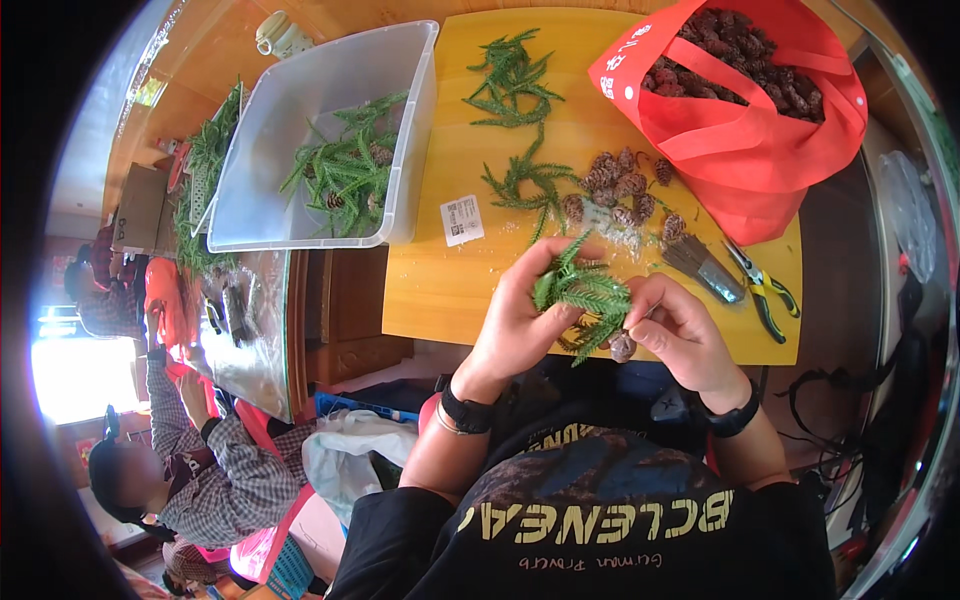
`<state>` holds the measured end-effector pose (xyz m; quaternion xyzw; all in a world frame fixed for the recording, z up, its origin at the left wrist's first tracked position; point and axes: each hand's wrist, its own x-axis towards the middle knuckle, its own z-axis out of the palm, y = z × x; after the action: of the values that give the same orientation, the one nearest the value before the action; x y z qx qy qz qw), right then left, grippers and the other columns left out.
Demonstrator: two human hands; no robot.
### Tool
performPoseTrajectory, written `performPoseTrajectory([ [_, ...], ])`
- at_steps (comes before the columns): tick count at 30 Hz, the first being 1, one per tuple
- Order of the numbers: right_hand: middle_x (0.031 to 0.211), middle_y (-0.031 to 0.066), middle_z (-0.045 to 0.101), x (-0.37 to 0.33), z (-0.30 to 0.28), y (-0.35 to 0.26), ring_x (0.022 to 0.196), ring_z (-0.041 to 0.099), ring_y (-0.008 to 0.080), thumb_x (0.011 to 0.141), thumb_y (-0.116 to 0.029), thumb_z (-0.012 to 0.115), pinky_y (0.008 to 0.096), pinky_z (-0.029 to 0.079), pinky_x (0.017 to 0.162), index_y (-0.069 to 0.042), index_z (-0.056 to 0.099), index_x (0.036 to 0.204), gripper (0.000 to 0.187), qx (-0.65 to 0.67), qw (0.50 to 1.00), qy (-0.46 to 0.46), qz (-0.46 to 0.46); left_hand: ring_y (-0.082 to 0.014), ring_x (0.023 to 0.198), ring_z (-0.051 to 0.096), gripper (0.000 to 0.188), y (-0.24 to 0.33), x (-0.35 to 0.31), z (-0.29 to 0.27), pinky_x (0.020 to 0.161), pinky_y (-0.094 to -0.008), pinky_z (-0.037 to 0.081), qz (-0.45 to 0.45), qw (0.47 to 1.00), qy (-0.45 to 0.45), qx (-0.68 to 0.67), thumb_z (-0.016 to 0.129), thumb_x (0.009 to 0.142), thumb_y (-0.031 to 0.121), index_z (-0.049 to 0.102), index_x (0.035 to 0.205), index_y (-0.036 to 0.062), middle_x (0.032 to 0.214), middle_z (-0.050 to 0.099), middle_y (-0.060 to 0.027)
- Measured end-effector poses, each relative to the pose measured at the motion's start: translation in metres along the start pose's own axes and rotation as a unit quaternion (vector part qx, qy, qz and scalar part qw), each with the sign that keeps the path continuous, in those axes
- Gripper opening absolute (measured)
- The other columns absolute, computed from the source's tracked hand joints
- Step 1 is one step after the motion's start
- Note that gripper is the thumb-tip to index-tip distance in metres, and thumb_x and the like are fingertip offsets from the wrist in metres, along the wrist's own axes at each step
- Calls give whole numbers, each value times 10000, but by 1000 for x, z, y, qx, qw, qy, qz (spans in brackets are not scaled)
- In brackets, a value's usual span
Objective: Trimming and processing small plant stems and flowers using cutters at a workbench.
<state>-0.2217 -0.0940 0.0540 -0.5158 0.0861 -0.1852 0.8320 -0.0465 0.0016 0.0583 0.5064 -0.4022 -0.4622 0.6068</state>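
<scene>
My left hand (520, 318) is closed around a green artificial pine sprig (585, 290) above the table's near edge. My right hand (685, 335) pinches at the sprig's right side, thumb and forefinger together on its needles. Just beneath those fingertips a brown pinecone (622, 347) hangs at the sprig; how it is fastened is hidden. A pile of loose pinecones (615, 185) lies beyond my hands with white crumbs around it. Two green sprigs curled into rings, a far one (512, 80) and a nearer one (525, 180), rest on the yellow table (430, 290).
A red bag (740, 150) full of pinecones stands at back right. Yellow-black pliers (765, 290) and a bundle of thin brown wires (705, 268) lie to the right. A clear bin (400, 215) holds sprigs with cones. A person in a checked shirt (235, 495) works at left.
</scene>
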Motion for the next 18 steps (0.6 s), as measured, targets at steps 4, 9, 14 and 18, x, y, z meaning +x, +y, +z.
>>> performPoseTrajectory([
  [4, 947, 22, 485, -3, -6, -4, 825, 522, 79, 925, -59, 515, 228, 433, 728, -27, 476, 977, 73, -32, 999, 10, -21, -143, 900, 557, 249, 2, -2, 0, 809, -278, 454, 1, 994, 19, -108, 604, 836, 71, 491, 1050, 8, 988, 552, -70],
  [9, 990, 51, 482, -5, -10, -8, 815, 524, 100, 911, -110, 549, 240, 439, 718, -31, 476, 949, 114, -30, 999, 8, -21, -165, 823, 563, 221, 3, -1, 6, 766, -292, 463, -2, 985, 45, -169, 605, 827, 22, 492, 1017, 29, 918, 535, -82],
  [14, 1117, 116, 469, -7, -11, -19, 830, 528, 123, 893, -149, 588, 262, 455, 748, -37, 504, 907, 140, -122, 992, 38, -19, -106, 826, 587, 177, 2, 1, 5, 754, -249, 482, 81, 992, 52, -82, 643, 811, -26, 537, 944, 24, 880, 581, -31],
  [18, 1228, 187, 435, -8, -14, -28, 878, 586, 187, 888, -139, 586, 288, 479, 764, -44, 529, 896, 111, -318, 937, 67, -126, -109, 816, 551, 314, 7, -2, 14, 766, -252, 459, 71, 988, 137, 27, 649, 744, -91, 569, 1029, 12, 875, 563, -25],
])
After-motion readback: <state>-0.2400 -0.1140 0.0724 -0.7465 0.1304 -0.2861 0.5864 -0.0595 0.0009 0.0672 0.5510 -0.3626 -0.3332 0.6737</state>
